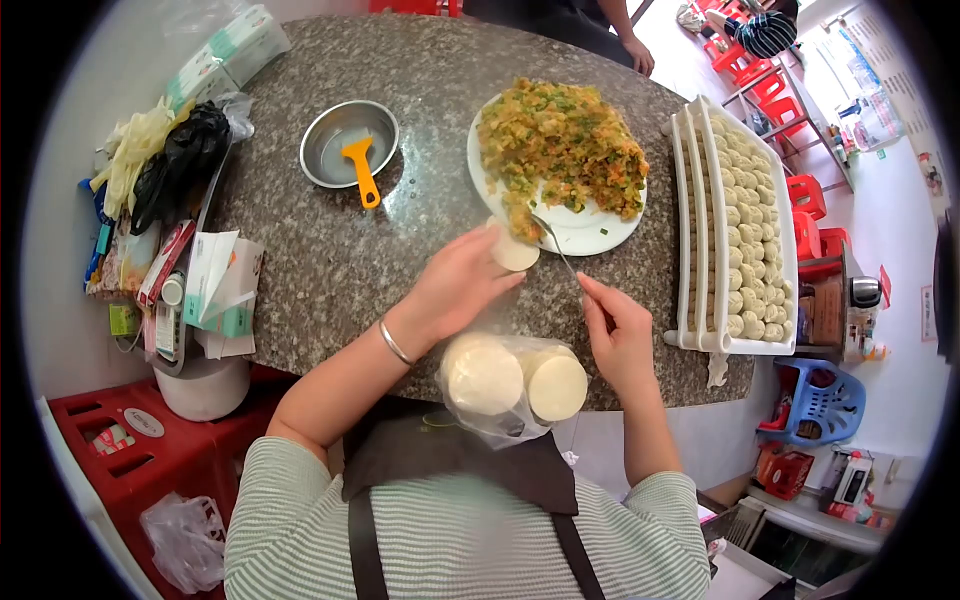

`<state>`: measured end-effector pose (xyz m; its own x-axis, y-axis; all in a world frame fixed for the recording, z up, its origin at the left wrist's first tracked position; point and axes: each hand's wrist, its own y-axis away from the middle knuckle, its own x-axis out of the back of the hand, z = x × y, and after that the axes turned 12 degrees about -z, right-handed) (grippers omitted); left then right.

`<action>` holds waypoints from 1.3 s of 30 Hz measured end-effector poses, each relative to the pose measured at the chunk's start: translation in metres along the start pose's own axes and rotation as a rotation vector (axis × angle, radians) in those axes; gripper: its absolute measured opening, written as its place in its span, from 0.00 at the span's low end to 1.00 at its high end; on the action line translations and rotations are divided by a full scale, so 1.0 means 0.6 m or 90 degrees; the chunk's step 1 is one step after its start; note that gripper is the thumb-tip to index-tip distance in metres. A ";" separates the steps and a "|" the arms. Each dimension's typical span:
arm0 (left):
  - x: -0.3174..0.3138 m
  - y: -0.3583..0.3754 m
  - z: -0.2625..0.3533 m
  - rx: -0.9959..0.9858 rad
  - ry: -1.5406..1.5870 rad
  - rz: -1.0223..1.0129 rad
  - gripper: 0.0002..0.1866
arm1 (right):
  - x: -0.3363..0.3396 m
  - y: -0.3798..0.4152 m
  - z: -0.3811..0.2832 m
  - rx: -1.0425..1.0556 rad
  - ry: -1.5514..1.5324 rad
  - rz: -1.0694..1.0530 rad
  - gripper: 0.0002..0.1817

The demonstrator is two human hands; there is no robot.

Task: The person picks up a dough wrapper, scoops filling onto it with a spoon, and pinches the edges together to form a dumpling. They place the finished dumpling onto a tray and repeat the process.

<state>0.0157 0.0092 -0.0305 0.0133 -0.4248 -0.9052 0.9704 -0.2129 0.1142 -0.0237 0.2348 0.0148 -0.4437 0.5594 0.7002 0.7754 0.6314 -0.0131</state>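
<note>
My left hand holds a round, pale dough wrapper at the near edge of a white plate. A heap of chopped orange and green filling covers most of that plate. Between the fingertips of my right hand is the handle of a thin metal utensil, its tip in the filling just beside the wrapper. Two stacks of round wrappers sit in a clear plastic bag at the table's near edge, between my forearms.
Stacked white trays of pleated dumplings stand at the right. A metal bowl with an orange-handled tool lies back left. Bags, boxes and tissues crowd the left edge. A person's hand shows beyond the table.
</note>
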 end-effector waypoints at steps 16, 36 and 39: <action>-0.027 0.001 0.003 -0.061 0.024 -0.055 0.24 | 0.003 0.008 0.025 -0.026 -0.052 -0.066 0.15; -0.021 0.023 0.043 -0.035 -0.059 0.016 0.20 | 0.001 -0.016 0.007 0.087 -0.046 -0.073 0.18; -0.027 0.011 0.046 -0.075 -0.109 0.041 0.20 | 0.006 -0.016 0.017 0.086 -0.043 -0.052 0.17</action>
<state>0.0151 -0.0097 -0.0038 0.0455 -0.5794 -0.8137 0.9904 -0.0800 0.1124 -0.0373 0.2360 0.0101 -0.5357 0.5347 0.6535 0.6702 0.7401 -0.0562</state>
